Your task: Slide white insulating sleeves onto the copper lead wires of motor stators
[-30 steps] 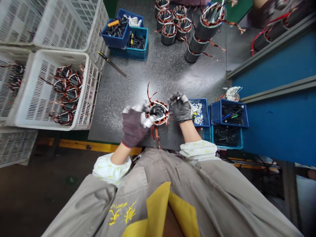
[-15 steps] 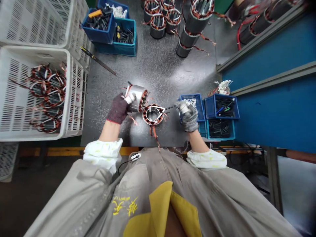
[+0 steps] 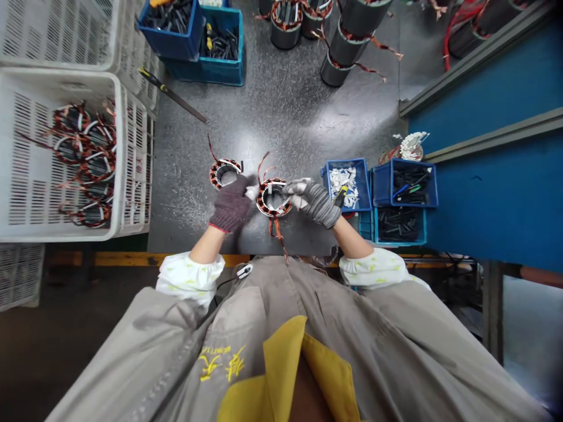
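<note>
A wound motor stator [image 3: 263, 205] stands upright on the grey table before me, its ring of copper windings and white ties facing up and a bundle of copper leads hanging toward me. My left hand [image 3: 231, 204], in a dark maroon glove, is closed at its left side with the pale thumb tip against the rim. On the opposite side my right hand [image 3: 314, 201], in a grey glove with white fingertips, pinches at the right rim; its fingers hide the exact contact. Behind my left hand stands a second stator [image 3: 215, 174], apart from the first.
At right are a blue bin [image 3: 326, 183] of white pieces and blue bins [image 3: 431, 190] of black pieces. A white crate [image 3: 122, 170] of stators stands left. A file [image 3: 176, 97] lies near blue bins [image 3: 220, 76]; stacked stators [image 3: 336, 69] stand at the back.
My left hand has set the tilted stator upright at the left, let it go and moved to the middle stator. My right hand has come left from beside the bin to that stator.
</note>
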`<state>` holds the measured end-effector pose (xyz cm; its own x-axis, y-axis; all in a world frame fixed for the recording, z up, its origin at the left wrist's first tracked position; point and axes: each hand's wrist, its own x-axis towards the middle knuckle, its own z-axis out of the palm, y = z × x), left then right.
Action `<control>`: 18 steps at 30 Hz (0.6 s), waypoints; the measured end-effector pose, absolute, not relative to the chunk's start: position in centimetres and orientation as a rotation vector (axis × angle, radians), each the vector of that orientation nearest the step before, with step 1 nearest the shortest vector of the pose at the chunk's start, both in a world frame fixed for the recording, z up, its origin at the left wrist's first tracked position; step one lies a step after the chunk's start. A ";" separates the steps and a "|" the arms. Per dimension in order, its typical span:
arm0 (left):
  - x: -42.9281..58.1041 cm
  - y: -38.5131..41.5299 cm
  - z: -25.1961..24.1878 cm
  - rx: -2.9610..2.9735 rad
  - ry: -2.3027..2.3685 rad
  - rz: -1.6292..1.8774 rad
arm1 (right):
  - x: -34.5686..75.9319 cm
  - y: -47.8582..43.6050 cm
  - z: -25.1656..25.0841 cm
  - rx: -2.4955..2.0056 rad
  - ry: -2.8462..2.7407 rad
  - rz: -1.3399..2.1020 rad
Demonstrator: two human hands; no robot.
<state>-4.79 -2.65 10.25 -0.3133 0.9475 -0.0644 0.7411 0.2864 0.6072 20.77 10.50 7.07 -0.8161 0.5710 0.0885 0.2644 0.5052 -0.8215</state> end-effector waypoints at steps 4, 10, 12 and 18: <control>-0.5 -0.7 12.7 1.717 1.847 0.144 | 20.5 10.4 6.6 -0.773 -2.012 1.330; -0.6 0.4 11.5 1.682 1.926 0.085 | 20.1 9.8 6.4 -0.675 -2.363 1.184; -1.4 -0.8 10.8 1.529 1.993 0.285 | 20.1 9.6 6.5 -0.633 -2.540 1.040; -1.1 -4.3 10.5 1.323 2.093 0.721 | 18.7 7.5 6.4 -0.682 -2.834 0.749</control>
<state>-1.14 -4.25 10.54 -0.3602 0.9175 -0.1683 0.6195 0.3702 0.6922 18.67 7.47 6.38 -0.8891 0.4576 0.0116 0.3921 0.7746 -0.4963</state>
